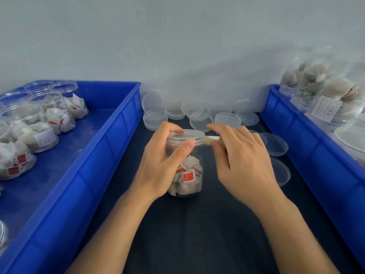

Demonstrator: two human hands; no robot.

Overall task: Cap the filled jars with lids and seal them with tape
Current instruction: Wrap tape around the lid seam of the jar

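On the dark table [197, 234], between two blue bins [110, 123] under a pale wall [177, 36], stands a jar [187, 175] with its lid [187, 134] on. The left hand [158, 165] curls round it. The right hand [243, 163] pinches tape [209, 139] at the rim. Loose lids [199, 115] lie far behind.

Both hands [164, 155] [243, 163] on capped jar [186, 175], tape [207, 139] between.

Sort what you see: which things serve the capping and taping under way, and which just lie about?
In use: left hand, right hand, clear plastic jar of tea bags, its clear lid, strip of tape.
Lying about: spare clear lids, left blue crate, right blue crate.
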